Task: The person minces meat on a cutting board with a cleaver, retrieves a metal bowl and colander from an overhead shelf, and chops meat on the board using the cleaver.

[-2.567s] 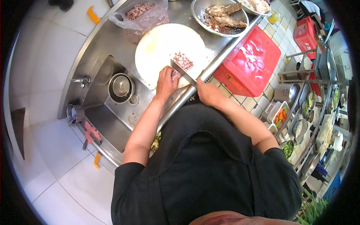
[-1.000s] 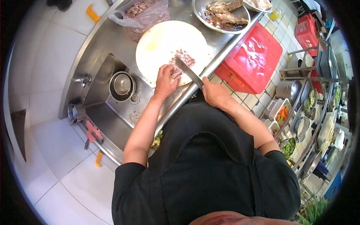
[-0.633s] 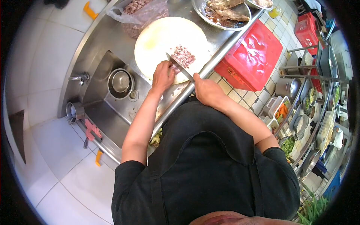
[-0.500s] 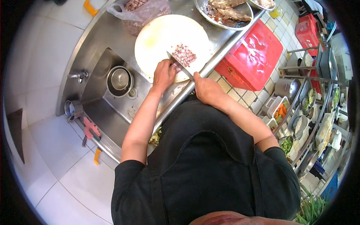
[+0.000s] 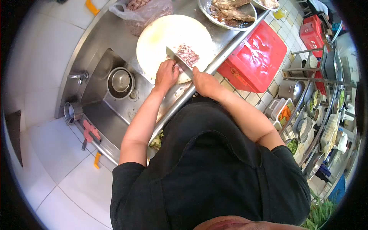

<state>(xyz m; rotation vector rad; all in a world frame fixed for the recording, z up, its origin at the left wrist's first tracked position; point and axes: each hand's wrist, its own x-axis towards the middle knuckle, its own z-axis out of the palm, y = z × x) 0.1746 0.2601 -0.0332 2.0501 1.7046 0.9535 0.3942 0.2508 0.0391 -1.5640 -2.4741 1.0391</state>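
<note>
On a round white cutting board (image 5: 153, 50) lies a small heap of diced pinkish meat (image 5: 188, 56). My right hand (image 5: 207, 83) is wrapped round the handle of a wide-bladed knife (image 5: 179, 62), whose blade stands over the board between the heap and my left hand. My left hand (image 5: 167, 76) has its fingers curled at the board's near edge, close against the blade. They hold down a piece of meat, mostly hidden beneath them.
Behind the board stands a plastic bag (image 5: 149, 17) of chopped meat, with a metal bowl (image 5: 226, 26) of large meat pieces to its right. A sink (image 5: 96, 92) with nested pots is at left. A red lidded bin (image 5: 257, 57) stands right of the counter.
The knife blade now stands higher and more exposed, and my right hand has shifted slightly left and up. My left hand stays by the blade. The whole view has shifted slightly.
</note>
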